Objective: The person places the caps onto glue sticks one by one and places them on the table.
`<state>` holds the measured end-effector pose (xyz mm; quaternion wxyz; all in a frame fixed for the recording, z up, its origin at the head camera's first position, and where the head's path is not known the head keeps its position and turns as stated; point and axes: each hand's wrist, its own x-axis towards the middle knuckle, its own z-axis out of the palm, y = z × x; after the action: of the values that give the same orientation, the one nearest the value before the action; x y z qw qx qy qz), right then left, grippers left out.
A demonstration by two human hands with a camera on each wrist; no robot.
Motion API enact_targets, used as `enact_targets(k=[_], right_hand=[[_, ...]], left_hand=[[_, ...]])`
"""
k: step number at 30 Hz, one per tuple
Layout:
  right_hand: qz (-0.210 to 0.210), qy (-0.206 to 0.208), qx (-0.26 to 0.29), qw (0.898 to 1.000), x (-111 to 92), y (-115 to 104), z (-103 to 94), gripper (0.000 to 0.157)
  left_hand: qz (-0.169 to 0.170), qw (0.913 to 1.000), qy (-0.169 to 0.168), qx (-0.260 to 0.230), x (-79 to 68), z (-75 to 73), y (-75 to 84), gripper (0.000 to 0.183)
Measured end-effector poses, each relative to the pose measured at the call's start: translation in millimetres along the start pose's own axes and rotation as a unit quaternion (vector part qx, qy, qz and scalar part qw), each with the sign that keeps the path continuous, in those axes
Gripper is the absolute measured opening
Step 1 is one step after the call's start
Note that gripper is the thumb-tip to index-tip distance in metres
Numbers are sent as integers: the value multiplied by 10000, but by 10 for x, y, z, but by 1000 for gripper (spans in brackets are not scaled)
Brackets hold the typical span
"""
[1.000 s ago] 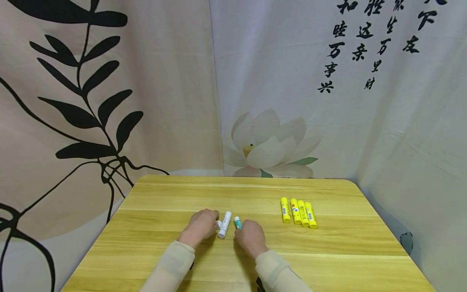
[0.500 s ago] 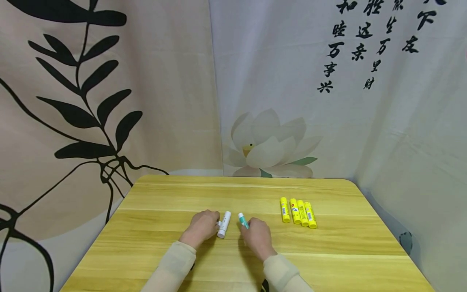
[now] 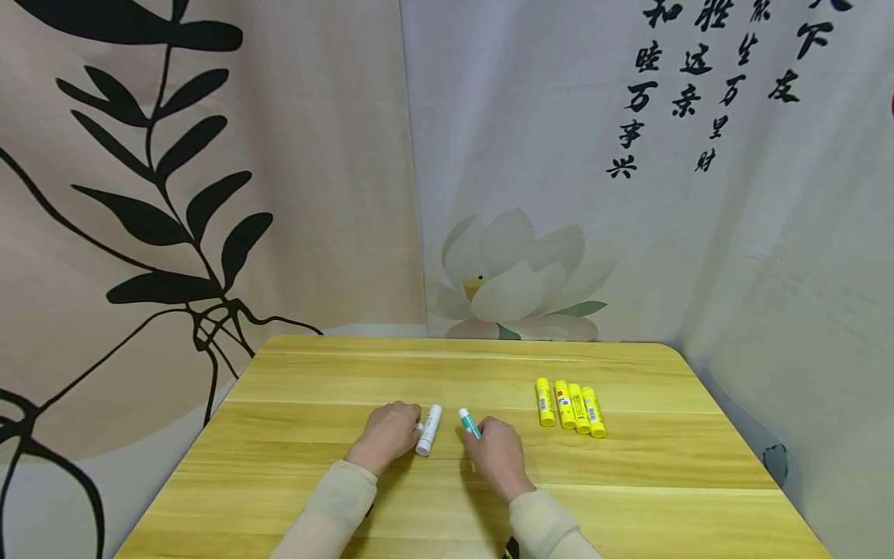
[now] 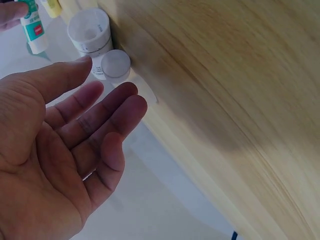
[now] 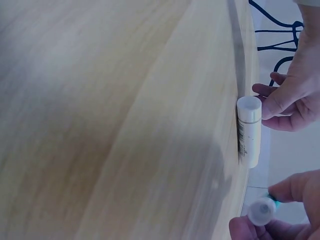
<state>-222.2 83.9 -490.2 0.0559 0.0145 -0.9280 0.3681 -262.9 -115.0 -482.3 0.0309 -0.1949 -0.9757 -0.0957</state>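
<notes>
In the head view my right hand [image 3: 497, 458] pinches a teal-and-white glue stick [image 3: 469, 422] between thumb and fingers. Its white end [image 5: 261, 211] faces the camera in the right wrist view. My left hand [image 3: 386, 436] stays beside a larger white glue stick [image 3: 429, 430] lying on the table. In the left wrist view that hand's fingers are loosely bent and parted from the thumb. A small white cylinder [image 4: 116, 65] sits just beyond their tips, against the larger white stick [image 4: 90, 32].
Several yellow glue sticks [image 3: 578, 408] lie side by side on the wooden table [image 3: 628, 497] to the right. A printed curtain [image 3: 349, 194] hangs behind the table's far edge.
My right hand has shifted right with the teal-and-white glue stick, away from the white one. My left hand has hardly moved.
</notes>
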Motion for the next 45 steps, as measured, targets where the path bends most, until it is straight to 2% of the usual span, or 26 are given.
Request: enact_targets(k=[10, 21, 34, 45], right_hand=[[19, 45, -88, 9999, 22, 14, 0, 21], [128, 138, -153, 9997, 38, 5, -30, 19], [100, 10, -66, 9999, 26, 33, -43, 15], [267, -13, -24, 9996, 30, 45, -46, 18]], left_hand=[[-74, 9999, -98, 122, 33, 0, 4, 16], [-69, 9999, 19, 156, 61, 22, 52, 19], [-8, 9993, 147, 350, 91, 107, 63, 15], [10, 9998, -10, 195, 70, 83, 93, 13]])
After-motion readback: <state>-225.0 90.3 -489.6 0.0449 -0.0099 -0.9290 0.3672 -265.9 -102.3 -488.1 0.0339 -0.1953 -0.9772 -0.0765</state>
